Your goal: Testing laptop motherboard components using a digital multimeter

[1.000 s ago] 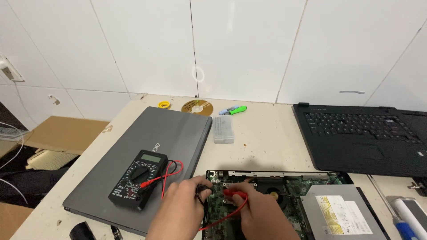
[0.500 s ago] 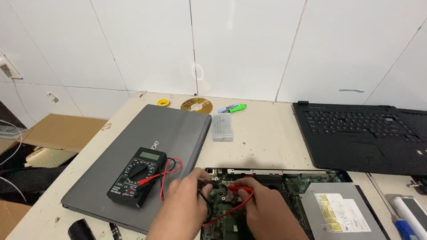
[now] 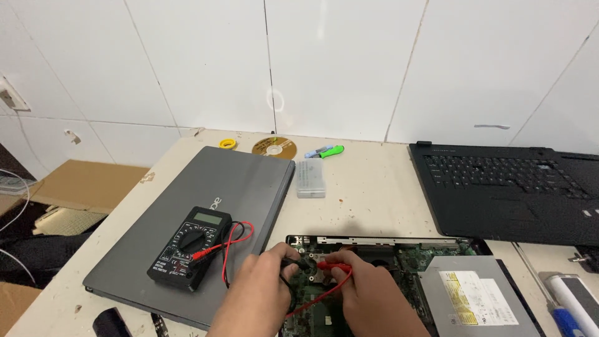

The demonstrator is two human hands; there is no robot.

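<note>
Two probes pinched in left hand point(image 3: 262, 293), right hand point(image 3: 368, 293), tips on circuit board point(image 3: 430, 259)

Your left hand point(image 3: 265, 293) and right hand point(image 3: 368, 293) were bare, with no gloves, rings or watch in view. Both forearms were uncovered as far as the lower edge of the view, with no sleeve showing. The nails were short.

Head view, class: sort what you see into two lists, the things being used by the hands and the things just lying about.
In use:
left hand with black probe
right hand with red probe
circuit board
multimeter

Lying about:
grey laptop
black keyboard
disc
bit case
green marker
tape roll
optical drive
</note>
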